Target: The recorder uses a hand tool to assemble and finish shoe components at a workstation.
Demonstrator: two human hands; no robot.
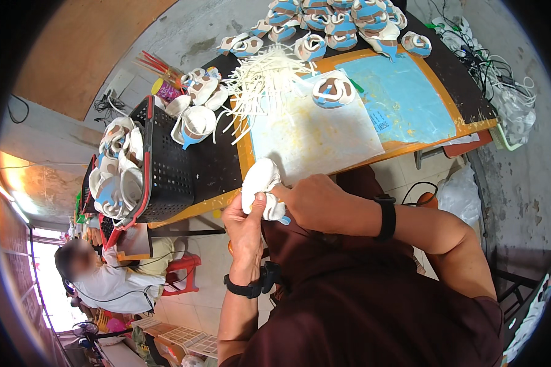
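Note:
A small white shoe upper (261, 178) with a blue tab is held just off the table's front edge. My left hand (243, 226) grips it from below, thumb pressed on its near side. Against its right side is my right hand (315, 202), fingers curled in at the opening, their tips hidden. Beyond them, a white sheet (315, 137) with yellowish stains lies on the table. One white, brown and blue shoe upper (333, 90) rests at its far right corner. A heap of thin white strips (269, 76) spreads over its far left part.
More shoe uppers (341, 24) are piled at the table's back. At left stands a black perforated basket (168, 162) near others filled with uppers. A blue sheet (413, 101) covers the right side. Tangled cables (480, 61) hang at far right; a seated person (110, 278) is at lower left.

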